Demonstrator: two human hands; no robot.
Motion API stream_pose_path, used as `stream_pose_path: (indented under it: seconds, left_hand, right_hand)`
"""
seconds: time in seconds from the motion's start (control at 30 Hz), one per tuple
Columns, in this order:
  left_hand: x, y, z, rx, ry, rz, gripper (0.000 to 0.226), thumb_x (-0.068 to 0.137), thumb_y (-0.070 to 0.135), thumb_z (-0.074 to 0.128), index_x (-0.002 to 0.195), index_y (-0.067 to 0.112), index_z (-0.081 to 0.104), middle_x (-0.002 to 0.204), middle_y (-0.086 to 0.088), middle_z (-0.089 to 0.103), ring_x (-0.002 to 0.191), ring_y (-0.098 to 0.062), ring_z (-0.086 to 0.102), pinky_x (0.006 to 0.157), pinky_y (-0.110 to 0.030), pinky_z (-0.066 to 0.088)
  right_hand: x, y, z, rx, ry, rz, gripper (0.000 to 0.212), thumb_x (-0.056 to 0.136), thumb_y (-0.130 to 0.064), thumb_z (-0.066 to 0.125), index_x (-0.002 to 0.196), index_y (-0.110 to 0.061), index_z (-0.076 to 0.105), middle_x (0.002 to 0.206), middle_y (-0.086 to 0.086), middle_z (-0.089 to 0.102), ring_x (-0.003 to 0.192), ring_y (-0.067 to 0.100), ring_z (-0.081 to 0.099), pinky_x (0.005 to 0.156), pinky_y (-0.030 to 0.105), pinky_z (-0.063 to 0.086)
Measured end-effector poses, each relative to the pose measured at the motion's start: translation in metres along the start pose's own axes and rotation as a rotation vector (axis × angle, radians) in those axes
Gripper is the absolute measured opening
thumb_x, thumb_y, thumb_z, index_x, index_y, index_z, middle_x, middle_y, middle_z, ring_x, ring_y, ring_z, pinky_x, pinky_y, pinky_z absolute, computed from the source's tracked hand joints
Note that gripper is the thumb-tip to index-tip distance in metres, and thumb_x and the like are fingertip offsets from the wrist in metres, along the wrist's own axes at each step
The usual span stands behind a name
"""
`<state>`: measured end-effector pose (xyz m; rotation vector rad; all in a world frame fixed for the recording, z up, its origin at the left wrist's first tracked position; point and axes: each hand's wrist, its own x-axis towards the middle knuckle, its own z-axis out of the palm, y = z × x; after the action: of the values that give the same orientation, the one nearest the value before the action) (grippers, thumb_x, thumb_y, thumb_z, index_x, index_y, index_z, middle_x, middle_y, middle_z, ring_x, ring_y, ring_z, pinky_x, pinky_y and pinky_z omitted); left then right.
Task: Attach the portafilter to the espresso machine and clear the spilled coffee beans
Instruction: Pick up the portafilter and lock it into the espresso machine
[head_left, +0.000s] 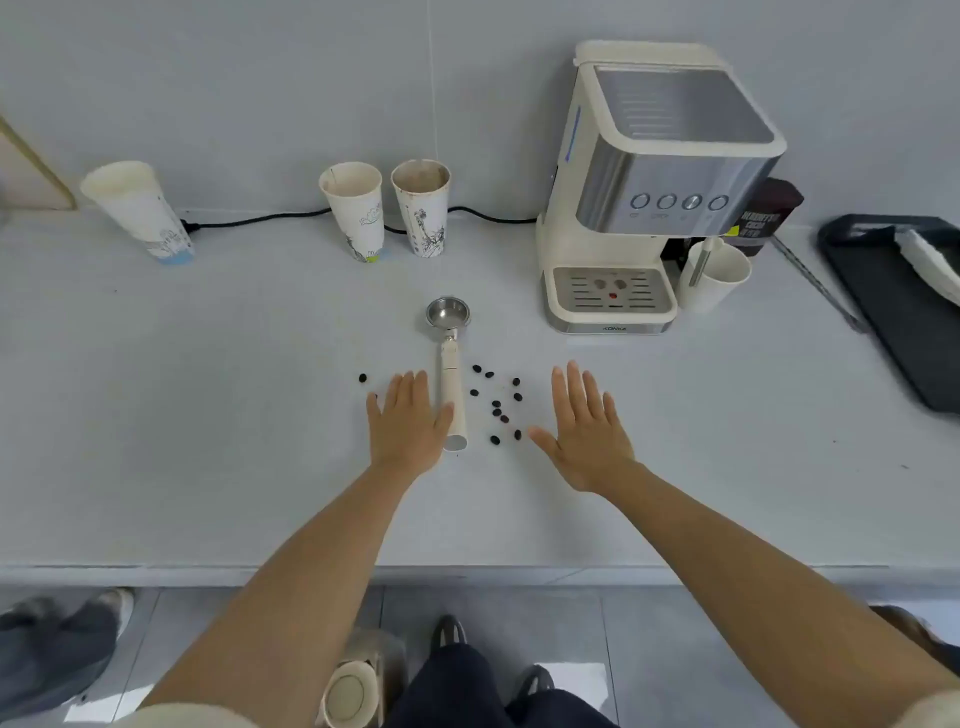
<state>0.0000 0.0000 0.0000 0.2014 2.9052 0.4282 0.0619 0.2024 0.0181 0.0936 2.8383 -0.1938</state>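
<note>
Flanking one portafilter: two hands, three cups.

Bright even light, soft shadows, wide-angle edge distortion, slight blur

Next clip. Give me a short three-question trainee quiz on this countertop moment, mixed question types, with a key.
1. True or false: the portafilter is already locked into the espresso machine.
2. Most of the spilled coffee beans lie on which side of the portafilter handle? A) left B) right C) in its basket
3. Fill in: both hands, left and right, are flat, open and ____.

Key: 1 false, it lies on the counter; 2 B; 3 empty.
</note>
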Motion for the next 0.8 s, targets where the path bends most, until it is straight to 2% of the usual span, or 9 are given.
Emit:
stream_pose_path:
  seconds: [0.1, 0.17, 0.23, 0.4, 0.63, 0.73, 0.8]
  left_hand:
    - [0.015, 0.004, -0.002, -0.022, 0.063, -0.054, 0.045, 0.091, 0.034, 0.041, 0.123, 0.003, 0.044, 0.126, -0.014, 0.054, 0.12, -0.028, 0.044, 0.099, -0.042, 0.029]
    - [0.026, 0.01, -0.003, -0.033, 0.039, -0.098, 0.041, 0.088, 0.035, 0.044, 0.113, 0.003, 0.051, 0.115, -0.015, 0.058, 0.109, -0.03, 0.048, 0.088, -0.04, 0.033]
    - [0.033, 0.017, 0.0, -0.042, -0.009, -0.135, 0.041, 0.085, 0.037, 0.045, 0.105, 0.003, 0.054, 0.111, -0.014, 0.058, 0.105, -0.031, 0.049, 0.085, -0.039, 0.033]
    - [0.048, 0.026, 0.011, -0.04, -0.081, -0.198, 0.048, 0.078, 0.044, 0.053, 0.104, 0.004, 0.054, 0.11, -0.013, 0.056, 0.105, -0.03, 0.049, 0.085, -0.039, 0.035]
    - [0.058, 0.034, 0.013, -0.078, -0.147, -0.289, 0.047, 0.073, 0.038, 0.062, 0.105, 0.004, 0.053, 0.112, -0.013, 0.053, 0.107, -0.03, 0.047, 0.086, -0.037, 0.038]
    - [0.057, 0.032, 0.007, -0.077, -0.146, -0.317, 0.04, 0.073, 0.029, 0.059, 0.104, 0.006, 0.05, 0.107, -0.011, 0.059, 0.1, -0.03, 0.055, 0.084, -0.036, 0.04]
    - [0.055, 0.028, 0.002, -0.103, -0.158, -0.336, 0.035, 0.077, 0.021, 0.054, 0.106, 0.006, 0.045, 0.101, -0.011, 0.061, 0.087, -0.029, 0.058, 0.076, -0.034, 0.04]
  right_hand:
    - [0.003, 0.004, 0.007, -0.027, -0.062, 0.023, 0.074, 0.095, -0.054, 0.015, 0.14, -0.013, -0.027, 0.153, 0.009, -0.026, 0.141, 0.027, -0.02, 0.117, 0.042, -0.004]
    - [0.003, 0.007, 0.017, -0.016, -0.116, 0.031, 0.073, 0.096, -0.053, 0.016, 0.141, -0.013, -0.026, 0.153, 0.009, -0.026, 0.141, 0.027, -0.02, 0.117, 0.043, -0.004]
    - [0.003, 0.006, 0.027, -0.002, -0.168, 0.045, 0.073, 0.096, -0.053, 0.016, 0.141, -0.014, -0.026, 0.153, 0.009, -0.026, 0.142, 0.027, -0.02, 0.117, 0.043, -0.004]
    - [0.004, 0.003, 0.048, 0.037, -0.253, 0.077, 0.073, 0.096, -0.053, 0.015, 0.141, -0.013, -0.025, 0.153, 0.008, -0.026, 0.142, 0.024, -0.02, 0.118, 0.042, -0.005]
    - [0.004, 0.008, 0.057, 0.013, -0.256, 0.071, 0.072, 0.095, -0.054, 0.013, 0.142, -0.013, -0.023, 0.153, 0.008, -0.027, 0.14, 0.023, -0.025, 0.117, 0.041, -0.009]
    - [0.004, 0.009, 0.055, 0.014, -0.268, 0.065, 0.072, 0.095, -0.054, 0.012, 0.142, -0.013, -0.024, 0.152, 0.008, -0.028, 0.14, 0.023, -0.025, 0.117, 0.042, -0.009]
    - [0.004, 0.009, 0.052, 0.014, -0.284, 0.06, 0.072, 0.095, -0.055, 0.012, 0.142, -0.013, -0.023, 0.152, 0.008, -0.028, 0.14, 0.023, -0.026, 0.117, 0.042, -0.009]
